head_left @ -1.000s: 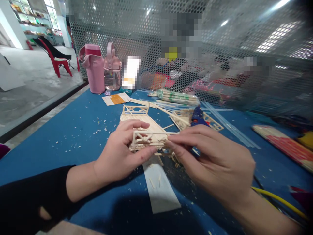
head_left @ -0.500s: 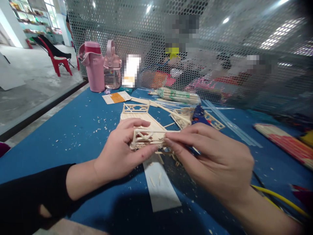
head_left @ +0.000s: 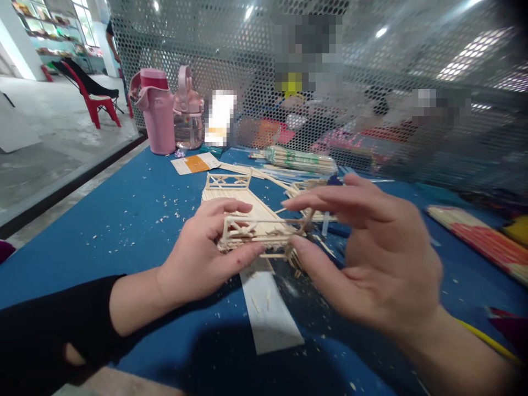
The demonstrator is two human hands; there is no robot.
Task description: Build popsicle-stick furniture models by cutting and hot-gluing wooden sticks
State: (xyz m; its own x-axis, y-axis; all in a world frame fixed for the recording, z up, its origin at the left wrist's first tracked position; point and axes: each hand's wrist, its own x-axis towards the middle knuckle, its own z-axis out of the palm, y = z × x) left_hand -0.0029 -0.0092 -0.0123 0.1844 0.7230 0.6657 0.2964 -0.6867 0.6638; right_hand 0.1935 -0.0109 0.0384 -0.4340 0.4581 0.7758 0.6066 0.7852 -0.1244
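The left hand (head_left: 202, 258) is gripping the near end of a pale wooden-stick railed deck (head_left: 241, 198), its long axis pointing away, slightly left, over the blue tabletop (head_left: 107, 220); the right hand (head_left: 377, 264) is hovering, fingers parted, beside it

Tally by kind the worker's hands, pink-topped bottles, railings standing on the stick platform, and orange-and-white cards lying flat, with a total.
Left hand, right hand: 2
Pink bottle, clear bottle: 2
Near railing, far railing: 2
Flat card: 1
Total: 7
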